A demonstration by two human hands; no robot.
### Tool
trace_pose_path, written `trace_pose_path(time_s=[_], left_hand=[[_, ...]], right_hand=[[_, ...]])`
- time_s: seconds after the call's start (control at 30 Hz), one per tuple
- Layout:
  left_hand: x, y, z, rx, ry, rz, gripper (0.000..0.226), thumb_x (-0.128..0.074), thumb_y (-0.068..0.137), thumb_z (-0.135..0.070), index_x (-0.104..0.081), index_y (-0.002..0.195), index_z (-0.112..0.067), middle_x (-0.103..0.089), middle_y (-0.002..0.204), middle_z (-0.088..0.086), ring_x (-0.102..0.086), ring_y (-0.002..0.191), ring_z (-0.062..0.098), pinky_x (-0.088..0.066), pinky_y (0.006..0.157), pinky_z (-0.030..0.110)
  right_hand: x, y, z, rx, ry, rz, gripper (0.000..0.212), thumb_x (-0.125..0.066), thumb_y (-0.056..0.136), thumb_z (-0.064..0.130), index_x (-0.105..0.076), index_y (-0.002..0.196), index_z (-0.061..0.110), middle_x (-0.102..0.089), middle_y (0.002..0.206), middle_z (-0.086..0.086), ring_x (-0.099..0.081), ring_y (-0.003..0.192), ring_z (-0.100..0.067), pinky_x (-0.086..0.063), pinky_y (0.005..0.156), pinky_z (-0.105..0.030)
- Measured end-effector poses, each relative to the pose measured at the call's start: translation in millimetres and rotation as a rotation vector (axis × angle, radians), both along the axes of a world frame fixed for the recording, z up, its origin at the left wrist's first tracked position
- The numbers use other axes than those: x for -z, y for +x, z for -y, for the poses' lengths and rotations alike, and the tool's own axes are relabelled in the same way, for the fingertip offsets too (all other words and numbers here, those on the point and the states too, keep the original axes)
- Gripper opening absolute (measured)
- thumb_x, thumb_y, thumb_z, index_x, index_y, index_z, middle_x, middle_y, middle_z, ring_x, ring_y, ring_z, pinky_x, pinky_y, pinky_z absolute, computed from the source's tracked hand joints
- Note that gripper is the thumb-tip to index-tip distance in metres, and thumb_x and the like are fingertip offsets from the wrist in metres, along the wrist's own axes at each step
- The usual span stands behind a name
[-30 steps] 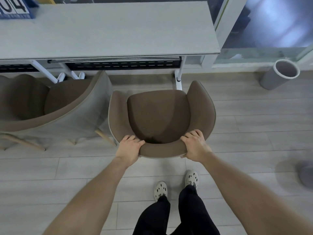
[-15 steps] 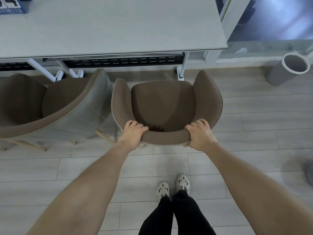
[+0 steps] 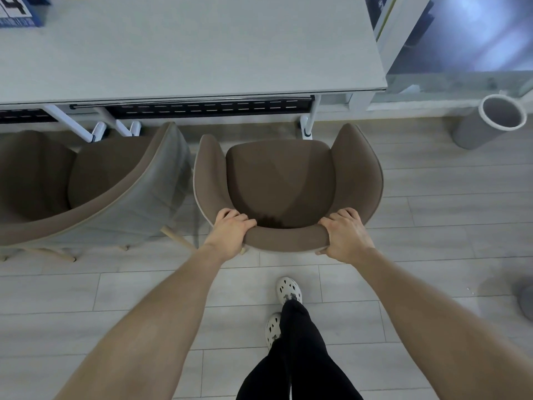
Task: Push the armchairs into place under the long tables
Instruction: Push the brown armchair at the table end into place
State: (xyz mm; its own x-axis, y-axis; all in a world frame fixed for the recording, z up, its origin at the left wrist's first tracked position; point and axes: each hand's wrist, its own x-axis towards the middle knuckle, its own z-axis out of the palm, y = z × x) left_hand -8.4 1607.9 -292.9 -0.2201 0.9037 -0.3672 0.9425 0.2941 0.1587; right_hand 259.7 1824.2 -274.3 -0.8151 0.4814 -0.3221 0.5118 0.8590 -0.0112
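Observation:
A brown upholstered armchair stands on the floor facing the long grey table, its armrest tips close to the table's front edge and right leg. My left hand grips the left part of the backrest rim. My right hand grips the right part of the same rim. A second armchair of the same kind, with a grey outer shell, stands to the left, angled, its front tucked under the table.
A grey cylindrical bin stands on the floor at the right. A blue sign with numbers lies on the table's far left. White table legs show beneath the top. My feet stand behind the chair on light wood flooring.
The armchair has slid forward toward the table with both hands on its backrest. My feet have stepped forward, one now ahead of the other.

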Motion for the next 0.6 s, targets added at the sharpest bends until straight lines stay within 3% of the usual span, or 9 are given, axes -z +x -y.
trace_pose_path(time_s=[0.33, 0.6], left_hand=[[-8.7, 38.3, 5.6, 0.013, -0.011, 0.029, 0.058, -0.078, 0.078, -0.020, -0.065, 0.133, -0.031, -0.067, 0.120, -0.007, -0.054, 0.120, 0.026, -0.028, 0.118, 0.046], [-8.5, 43.3, -12.4, 0.013, 0.003, 0.020, 0.054, -0.083, 0.076, -0.023, -0.066, 0.128, -0.029, -0.066, 0.111, -0.006, -0.056, 0.116, 0.028, -0.030, 0.115, 0.045]], right_hand=[[-1.2, 35.1, 11.3, 0.028, -0.018, 0.024, 0.079, -0.081, 0.061, 0.080, -0.070, 0.123, 0.032, -0.072, 0.105, 0.006, -0.061, 0.114, -0.023, -0.030, 0.121, -0.041], [-5.6, 41.7, -4.6, 0.033, -0.022, 0.035, 0.080, -0.085, 0.064, 0.077, -0.069, 0.128, 0.031, -0.070, 0.114, 0.004, -0.059, 0.120, -0.027, -0.028, 0.125, -0.046]])
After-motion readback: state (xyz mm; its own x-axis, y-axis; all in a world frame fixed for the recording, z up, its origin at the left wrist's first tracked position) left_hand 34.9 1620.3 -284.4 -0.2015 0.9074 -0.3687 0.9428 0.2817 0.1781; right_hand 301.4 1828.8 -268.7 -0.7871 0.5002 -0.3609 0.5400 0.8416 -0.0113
